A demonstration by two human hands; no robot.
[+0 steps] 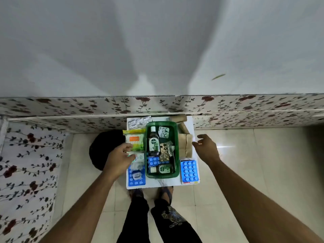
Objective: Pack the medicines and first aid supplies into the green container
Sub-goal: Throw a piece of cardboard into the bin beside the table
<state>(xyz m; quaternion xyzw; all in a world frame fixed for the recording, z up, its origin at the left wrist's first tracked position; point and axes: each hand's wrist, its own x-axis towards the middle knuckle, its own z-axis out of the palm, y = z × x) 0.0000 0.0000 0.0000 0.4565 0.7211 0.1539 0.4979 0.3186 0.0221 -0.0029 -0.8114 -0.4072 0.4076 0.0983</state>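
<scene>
Plain white wall — floral panelling, glossy beige floor tiles.

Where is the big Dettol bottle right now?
In the head view, the big Dettol bottle lies inside the green container, along its left wall, cap toward the flowered wall.

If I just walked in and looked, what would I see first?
You'd spot the green container in the middle of the small white table, with a big brown Dettol bottle lying inside it. Next, the bright blue pill sheet on the table right of the container. Then the two bare hands: the left hand over the packets beside the container, the right hand hovering open.
</scene>
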